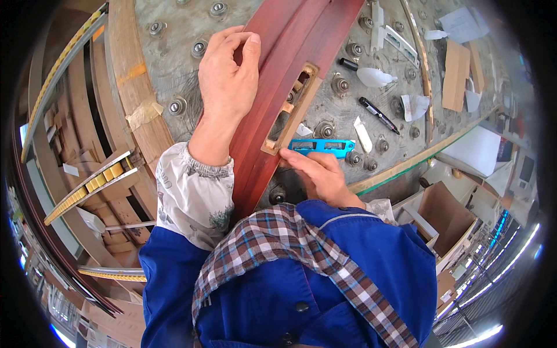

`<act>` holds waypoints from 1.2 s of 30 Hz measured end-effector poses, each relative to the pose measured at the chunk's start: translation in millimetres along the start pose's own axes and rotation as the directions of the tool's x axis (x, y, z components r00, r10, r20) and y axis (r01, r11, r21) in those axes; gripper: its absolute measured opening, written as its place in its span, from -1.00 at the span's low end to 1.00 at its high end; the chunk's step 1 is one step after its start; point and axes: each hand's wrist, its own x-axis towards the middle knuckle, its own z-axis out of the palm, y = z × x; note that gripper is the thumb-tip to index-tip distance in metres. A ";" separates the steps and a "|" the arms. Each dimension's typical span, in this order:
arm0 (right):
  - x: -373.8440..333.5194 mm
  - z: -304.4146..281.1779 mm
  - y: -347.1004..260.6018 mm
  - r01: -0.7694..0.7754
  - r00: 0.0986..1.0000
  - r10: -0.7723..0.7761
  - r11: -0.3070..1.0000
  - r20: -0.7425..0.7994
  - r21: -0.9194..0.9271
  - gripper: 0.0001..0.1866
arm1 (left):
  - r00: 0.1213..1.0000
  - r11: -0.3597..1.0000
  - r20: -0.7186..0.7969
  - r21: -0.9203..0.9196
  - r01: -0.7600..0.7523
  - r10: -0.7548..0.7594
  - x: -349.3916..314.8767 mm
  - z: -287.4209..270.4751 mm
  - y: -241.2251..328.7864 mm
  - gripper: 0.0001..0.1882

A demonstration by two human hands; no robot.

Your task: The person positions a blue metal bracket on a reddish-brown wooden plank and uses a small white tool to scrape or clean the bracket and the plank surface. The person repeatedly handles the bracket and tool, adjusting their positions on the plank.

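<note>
A long red-brown profiled wooden board [255, 116] runs up and away from my body. In its right edge is a long cut-out [282, 123] with bare wood showing and pieces crossing it. Over the board's left side is my left hand [229, 75], raised, its fingers curled in and the thumb against them. Whether it pinches something small is hidden. My right hand [321, 176] lies at the board's right edge, fingers stretched out, fingertips at the near end of the cut-out. Just beyond these fingers rests a bright blue slotted plate [342, 145].
The grey table [325, 110] is studded with ball rollers [340, 85]. On it lie a black marker [378, 115], a small white bottle [374, 77], a white slotted plate [401, 46] and paper scraps [415, 107]. A cardboard box [444, 217] stands at the right, a roller rack [96, 184] at the left.
</note>
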 end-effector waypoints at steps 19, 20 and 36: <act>18.3 -4.0 -11.4 0.135 0.991 -0.135 0.990 0.008 -0.050 -0.53 | 1.000 1.000 -0.001 0.012 -0.006 0.006 -0.2 -0.8 1.4 -0.69; 16.5 -2.2 -8.6 0.121 0.991 -0.123 0.992 -0.051 -0.036 -0.53 | 1.000 1.000 -0.005 0.007 -0.011 0.011 -0.3 -1.1 0.9 -0.69; 10.0 -37.6 22.5 -0.214 0.939 0.035 0.839 -0.342 -0.501 -0.65 | 1.000 1.000 0.017 0.001 0.025 -0.025 -2.2 -1.9 4.3 -0.69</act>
